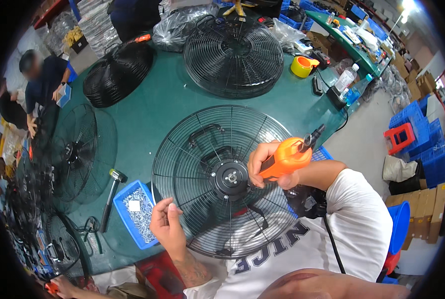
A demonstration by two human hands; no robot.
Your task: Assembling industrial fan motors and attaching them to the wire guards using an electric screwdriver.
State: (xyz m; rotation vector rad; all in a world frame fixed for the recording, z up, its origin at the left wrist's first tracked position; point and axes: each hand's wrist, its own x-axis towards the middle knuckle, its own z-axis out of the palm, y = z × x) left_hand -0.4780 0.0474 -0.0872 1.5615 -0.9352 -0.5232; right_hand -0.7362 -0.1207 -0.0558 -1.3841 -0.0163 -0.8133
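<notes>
My right hand (265, 164) is wrapped around an orange electric screwdriver (288, 157), whose black cord end and hanging ring point up to the right. It is over the right side of a round black wire fan guard (192, 159) lying on the green table. A black motor hub (230, 179) with several screws around it sits at the guard's middle. Curled in, my left hand (167, 224) is beside the guard's lower left edge; what its fingers hold, if anything, is hidden. Just left of it is a blue tray (118, 200) of loose silver screws (145, 219).
A hammer (111, 197) lies left of the tray. More black fans (232, 55) stand along the table's far and left sides. Yellow tape (302, 67) and bottles (347, 78) are at the far right. Co-workers (45, 84) are at the left.
</notes>
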